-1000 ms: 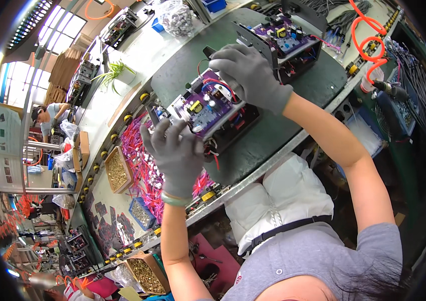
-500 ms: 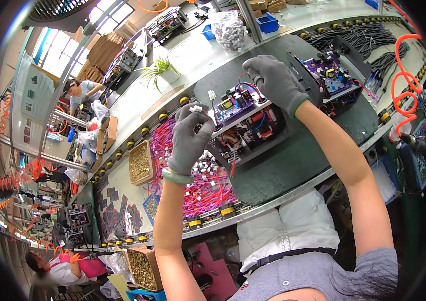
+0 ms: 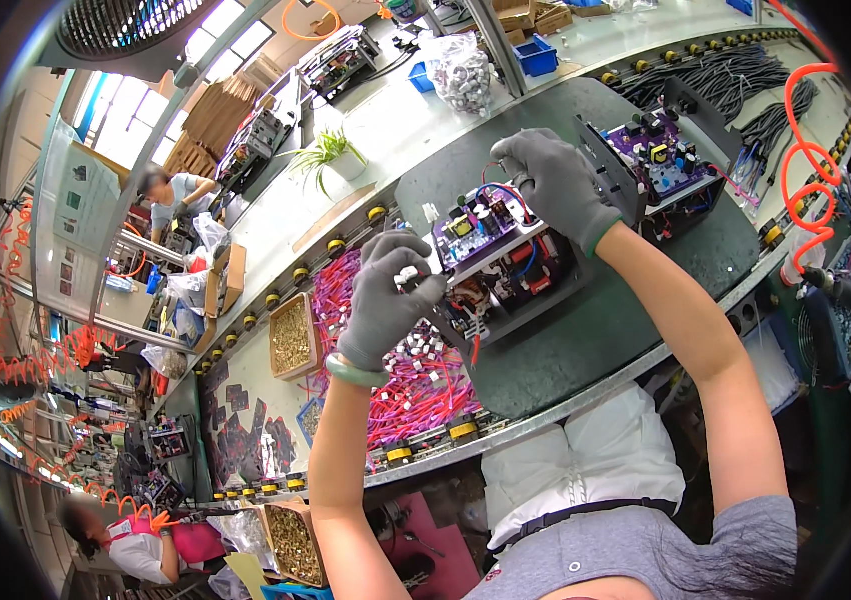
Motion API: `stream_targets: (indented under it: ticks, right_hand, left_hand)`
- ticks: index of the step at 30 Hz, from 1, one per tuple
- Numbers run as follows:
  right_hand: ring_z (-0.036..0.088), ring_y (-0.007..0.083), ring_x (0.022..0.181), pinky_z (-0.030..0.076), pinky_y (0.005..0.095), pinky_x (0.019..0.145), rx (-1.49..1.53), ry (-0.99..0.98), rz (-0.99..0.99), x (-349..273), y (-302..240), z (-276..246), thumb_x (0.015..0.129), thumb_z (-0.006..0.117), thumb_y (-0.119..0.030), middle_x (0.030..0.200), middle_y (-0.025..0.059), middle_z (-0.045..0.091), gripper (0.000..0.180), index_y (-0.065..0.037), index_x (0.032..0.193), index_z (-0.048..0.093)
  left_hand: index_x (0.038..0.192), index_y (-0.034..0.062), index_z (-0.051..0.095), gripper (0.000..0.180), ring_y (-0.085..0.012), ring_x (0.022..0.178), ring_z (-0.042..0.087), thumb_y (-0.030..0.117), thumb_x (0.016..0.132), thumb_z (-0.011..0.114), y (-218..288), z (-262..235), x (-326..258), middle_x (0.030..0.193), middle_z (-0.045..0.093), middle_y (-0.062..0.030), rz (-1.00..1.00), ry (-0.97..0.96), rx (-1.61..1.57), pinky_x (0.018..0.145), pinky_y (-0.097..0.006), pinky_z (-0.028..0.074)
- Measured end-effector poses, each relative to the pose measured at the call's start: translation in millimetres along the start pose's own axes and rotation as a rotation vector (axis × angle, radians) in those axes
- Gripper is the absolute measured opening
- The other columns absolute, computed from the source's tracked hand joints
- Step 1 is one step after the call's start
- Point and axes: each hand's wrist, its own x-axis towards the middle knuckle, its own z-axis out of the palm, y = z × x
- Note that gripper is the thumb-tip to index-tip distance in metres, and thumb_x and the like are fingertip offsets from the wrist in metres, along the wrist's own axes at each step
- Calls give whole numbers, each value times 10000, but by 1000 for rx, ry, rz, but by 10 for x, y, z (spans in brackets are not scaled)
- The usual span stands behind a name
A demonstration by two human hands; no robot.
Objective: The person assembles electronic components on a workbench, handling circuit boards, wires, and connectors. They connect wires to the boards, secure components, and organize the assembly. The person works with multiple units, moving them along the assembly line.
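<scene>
My left hand [image 3: 385, 310], in a grey glove, is closed with a small white plug connector [image 3: 406, 275] pinched between thumb and fingers. It is just left of an opened electronic unit [image 3: 510, 275] with a purple circuit board [image 3: 475, 230] along its top. Over the far right end of that board, my gloved right hand [image 3: 553, 185] is bent with its fingers curled together; whatever they grip is hidden. Red and blue wires [image 3: 505, 190] loop up close to its fingertips. A white connector [image 3: 430, 213] stands at the board's left end.
Beneath my left hand lies a heap of pink and purple leads [image 3: 415, 400] with white plugs. A box of brass-coloured parts [image 3: 293, 338] sits left of it. Right of the unit stands a second one [image 3: 660, 165]. An orange coiled hose [image 3: 800, 190] hangs at right. Two people are at left.
My left hand has turned, and the white connector now sits lower between thumb and fingers. My right hand has stayed near the board's right end. The whole view has shifted slightly.
</scene>
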Motion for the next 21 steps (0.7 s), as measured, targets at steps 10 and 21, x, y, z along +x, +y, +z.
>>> stream_targets:
  ticks: [10, 21]
  right_hand:
    - [611, 258, 1084, 386, 449, 980, -190, -19, -182, -789, -560, -760, 819, 687, -172, 981, 15, 679, 225, -161, 1043, 675]
    - [671, 286, 804, 509, 415, 710, 290, -452, -16, -614, -983, -252, 827, 741, -245, 842, 81, 679, 207, -114, 983, 704]
  left_hand:
    - [758, 123, 625, 119, -281, 1050, 626, 102, 735, 739, 614, 335, -747, 858, 729, -6, 235, 45, 140, 1185, -529, 220]
    - [786, 85, 631, 125, -294, 1085, 610, 119, 764, 750, 420, 283, -691, 946, 712, -50, 55, 123, -59, 1106, -502, 325]
